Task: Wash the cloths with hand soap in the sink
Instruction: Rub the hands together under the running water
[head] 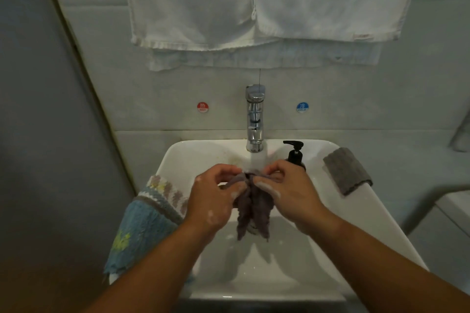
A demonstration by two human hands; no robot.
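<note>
Two pinching grips, left hand (213, 198) and right hand (292, 193) on grey cloth (253, 211), HOT sticker (202, 107), COLD sticker (302, 107)

we are looking into a bathroom: a white sink (305, 274) is sitting under a shiny tap (255, 122), a soap bottle (295, 154) is standing beside it, towels (203, 2) are hanging above.

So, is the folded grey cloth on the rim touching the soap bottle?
Apart. Head view shows bare sink rim between the folded grey cloth and the soap bottle.
</note>
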